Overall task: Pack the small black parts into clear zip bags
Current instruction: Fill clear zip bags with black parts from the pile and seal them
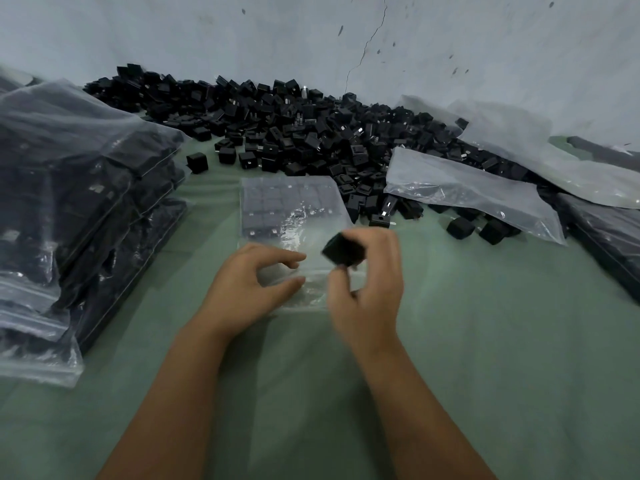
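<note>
A clear zip bag (277,209) lies flat on the green cloth in front of me, its far half filled with rows of small black parts. My left hand (247,289) rests at the bag's near open end, thumb and fingers pinching the plastic mouth. My right hand (369,282) hovers just right of the mouth, blurred, fingers closed around one small black part (343,251). A large heap of loose black parts (311,133) stretches along the wall behind the bag.
Stacked filled zip bags (79,209) stand at the left. Empty clear bags (478,192) lie at the right over the heap, with more filled bags (609,237) at the far right edge. A grey wall (311,36) closes the back.
</note>
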{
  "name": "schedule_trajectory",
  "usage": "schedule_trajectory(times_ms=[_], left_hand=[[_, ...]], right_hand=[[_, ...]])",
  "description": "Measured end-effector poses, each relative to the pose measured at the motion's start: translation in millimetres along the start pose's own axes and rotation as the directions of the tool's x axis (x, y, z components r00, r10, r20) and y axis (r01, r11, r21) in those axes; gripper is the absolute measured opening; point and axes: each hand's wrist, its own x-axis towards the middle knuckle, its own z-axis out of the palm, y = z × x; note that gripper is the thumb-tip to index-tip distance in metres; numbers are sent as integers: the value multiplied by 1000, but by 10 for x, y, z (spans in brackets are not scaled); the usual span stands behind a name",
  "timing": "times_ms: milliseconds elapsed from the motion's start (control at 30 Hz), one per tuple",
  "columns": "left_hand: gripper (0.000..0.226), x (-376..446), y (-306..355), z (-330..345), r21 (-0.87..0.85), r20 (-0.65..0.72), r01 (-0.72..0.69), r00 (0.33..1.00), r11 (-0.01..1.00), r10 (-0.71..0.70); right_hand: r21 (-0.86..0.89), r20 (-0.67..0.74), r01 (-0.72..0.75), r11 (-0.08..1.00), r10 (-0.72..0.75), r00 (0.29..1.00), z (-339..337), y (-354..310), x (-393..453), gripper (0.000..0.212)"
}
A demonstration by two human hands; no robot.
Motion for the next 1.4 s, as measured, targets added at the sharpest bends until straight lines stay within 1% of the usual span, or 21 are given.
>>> schedule_trajectory(times_ms=[33, 67, 133, 200, 300, 367, 500, 600, 633, 667, 733, 800, 867, 933, 967, 1067, 1100, 1200, 1267, 1400], left_hand=[[23, 4, 11, 0, -38, -35, 20, 999, 999, -21], [19, 4, 15, -2, -79, -63, 43, 997, 996, -48], [19, 6, 22, -8, -137, -113, 90, 988, 987, -106], [12, 14, 33, -16, -181, -145, 126, 978, 975, -153], [10, 12, 62, -32, -251, -184, 137, 965, 958, -186], [10, 10, 83, -41, -290, -177, 107, 971, 951, -163], [13, 2, 124, -51, -362, -154, 8, 986, 932, -68], [11, -8, 129, -53, -394, -145, -34, 989, 919, -26], [8, -9, 122, -52, -391, -134, -36, 991, 920, -18], [2, -11, 118, -53, -390, -117, -35, 993, 920, -12], [11, -10, 99, -58, -398, -94, -19, 995, 917, -21], [21, -7, 94, -76, -447, -94, 14, 994, 894, -63], [26, -2, 95, -88, -492, -155, 36, 980, 870, -128], [31, 16, 78, -94, -497, -254, 63, 943, 865, -214], [32, 27, 64, -91, -505, -291, 82, 921, 859, -259], [33, 57, 47, -78, -537, -341, 134, 868, 833, -360], [33, 66, 41, -70, -540, -351, 144, 857, 829, -378], [32, 86, 16, -52, -549, -377, 150, 834, 823, -403], [31, 94, -14, -44, -553, -388, 156, 821, 819, -419], [31, 105, -53, -33, -553, -401, 166, 806, 816, -436]], right_hand=[[16, 77, 31, 999, -32, 996, 51, -54, -49, 28], [16, 146, 54, 998, -56, 988, 95, -97, -90, 26], [-45, 238, 99, 994, -85, 968, 158, -142, -142, 26], [-131, 272, 111, 985, -71, 960, 188, -139, -141, 24], [-256, 301, 65, 965, 16, 954, 194, -101, -123, 22], [-302, 335, 51, 952, 56, 940, 199, -89, -129, 22], [-385, 418, 42, 922, 133, 899, 231, -62, -136, 18], [-560, 459, 87, 824, 221, 860, 229, 7, -104, 25], [-584, 458, 84, 808, 243, 855, 219, 26, -97, 25], [-581, 447, 55, 812, 262, 855, 206, 27, -92, 22], [-525, 430, -15, 851, 281, 858, 185, -5, -86, 17], [-464, 443, -52, 884, 282, 851, 177, -26, -87, 21], [-413, 468, -69, 908, 277, 839, 169, -37, -90, 21], [-350, 477, -94, 932, 264, 839, 166, -45, -92, 12], [-325, 477, -101, 940, 255, 841, 163, -49, -93, 12], [-291, 498, -84, 953, 226, 837, 154, -62, -116, 5], [-281, 512, -72, 957, 213, 832, 154, -67, -117, 7], [-253, 551, -45, 966, 182, 815, 152, -64, -116, 9], [-270, 575, -21, 963, 179, 799, 153, -52, -119, 9], [-302, 567, -39, 952, 212, 796, 170, -36, -127, 10]])
